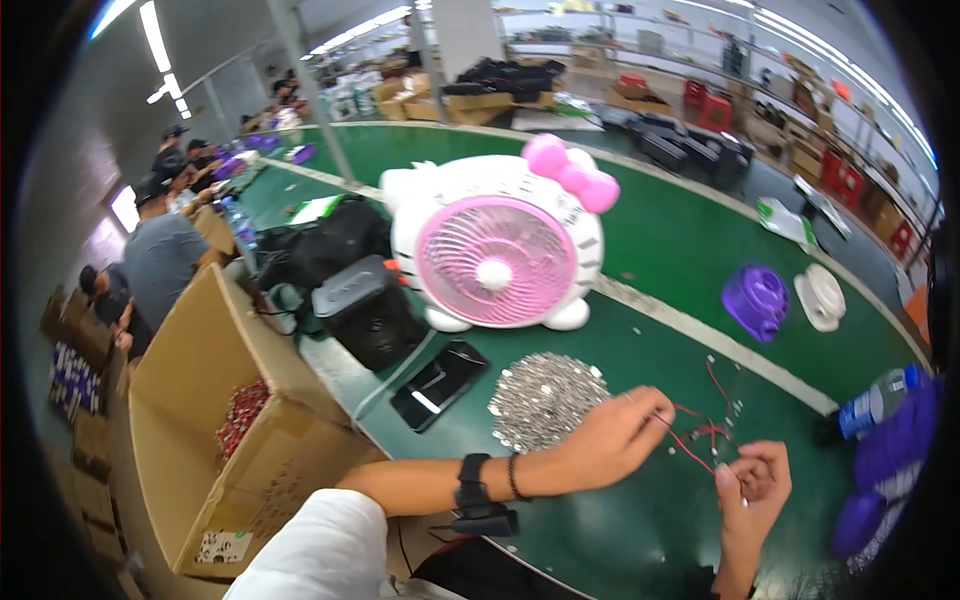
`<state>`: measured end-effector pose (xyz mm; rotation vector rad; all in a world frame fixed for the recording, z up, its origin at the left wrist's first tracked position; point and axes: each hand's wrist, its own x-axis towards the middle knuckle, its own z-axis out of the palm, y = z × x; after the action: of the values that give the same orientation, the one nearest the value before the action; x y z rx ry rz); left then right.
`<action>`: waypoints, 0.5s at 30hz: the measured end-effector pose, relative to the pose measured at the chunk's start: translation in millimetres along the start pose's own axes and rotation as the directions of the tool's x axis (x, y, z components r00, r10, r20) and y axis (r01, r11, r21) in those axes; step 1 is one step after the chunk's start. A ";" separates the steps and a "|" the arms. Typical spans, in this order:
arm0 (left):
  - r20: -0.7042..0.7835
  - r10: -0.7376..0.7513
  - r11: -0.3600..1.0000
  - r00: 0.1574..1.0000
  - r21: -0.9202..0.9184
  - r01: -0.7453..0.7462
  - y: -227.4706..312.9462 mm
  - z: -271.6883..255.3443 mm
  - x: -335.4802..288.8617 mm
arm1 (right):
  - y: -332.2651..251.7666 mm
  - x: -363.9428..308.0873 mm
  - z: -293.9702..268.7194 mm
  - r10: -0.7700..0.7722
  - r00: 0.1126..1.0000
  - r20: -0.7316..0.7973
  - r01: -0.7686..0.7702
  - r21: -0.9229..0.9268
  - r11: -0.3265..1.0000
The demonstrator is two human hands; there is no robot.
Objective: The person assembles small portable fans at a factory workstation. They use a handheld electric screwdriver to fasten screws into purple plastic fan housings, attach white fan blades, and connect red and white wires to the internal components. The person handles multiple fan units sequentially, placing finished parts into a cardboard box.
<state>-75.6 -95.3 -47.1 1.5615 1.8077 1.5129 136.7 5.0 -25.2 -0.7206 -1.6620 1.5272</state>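
My left hand (622, 432) reaches across from the left, fingers pinched on a thin red wire (690, 452). The wire runs from there to my right hand (752, 488), where thumb and fingers close on its other part. A small pale tip shows by the right thumb, too small to name. Just beyond both hands, more thin red wires (716, 428) lie loosely on the green tabletop. Beside my left wrist is a heap of small silvery metal parts (545, 395). A black strap with a dark box and a thin bracelet circle my left wrist.
A pink-and-white cat-shaped fan (497, 245) stands beyond the heap, near a phone (438, 385) and a black speaker-like box (368, 312). A cardboard box (290, 470) holding red items stands left. Purple (757, 302) and white (820, 298) parts and a bottle (880, 402) are right. Other people sit far left.
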 end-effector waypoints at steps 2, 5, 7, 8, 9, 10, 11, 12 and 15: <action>-0.037 -0.030 0.999 0.999 0.026 0.031 0.7 -4.4 3.3 | -11.6 3.0 9.1 0.022 1.000 -0.014 -0.021 0.043 0.999; -0.018 -0.134 0.990 0.991 -0.040 0.133 2.7 -15.0 11.7 | -13.8 3.7 6.2 0.015 1.000 0.012 -0.016 0.120 0.993; -0.010 -0.147 0.989 0.989 -0.025 0.147 6.1 -19.8 12.0 | -13.6 3.4 6.4 -0.004 1.000 0.009 0.003 0.128 0.992; -0.012 -0.135 0.990 0.991 -0.039 0.134 11.3 -17.2 12.7 | -12.2 3.5 5.0 -0.013 1.000 0.009 0.011 0.136 0.991; -0.020 -0.125 0.991 0.992 -0.040 0.124 14.5 -17.2 12.6 | -10.5 5.2 5.2 -0.030 1.000 -0.006 0.030 0.149 0.988; -0.026 -0.077 0.996 0.997 -0.041 0.075 13.4 -15.1 11.2 | -9.3 6.5 4.7 -0.048 0.999 -0.019 0.051 0.162 0.985; -0.033 -0.028 0.999 0.999 -0.042 0.026 11.8 -12.4 9.4 | -10.0 7.6 4.4 -0.068 0.997 -0.031 0.072 0.174 0.982; -0.044 0.023 0.999 0.999 -0.041 -0.025 9.5 -11.1 9.1 | -13.6 9.4 6.7 -0.065 0.997 -0.029 0.069 0.180 0.981; 0.072 0.073 0.994 0.995 -0.082 -0.067 1.6 -14.3 12.5 | -8.9 10.6 7.9 -0.026 1.000 -0.016 0.029 0.175 0.984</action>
<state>-90.3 -92.0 -35.4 1.6365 1.6481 1.5171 125.0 8.1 -14.8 -0.6105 -1.4988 1.6214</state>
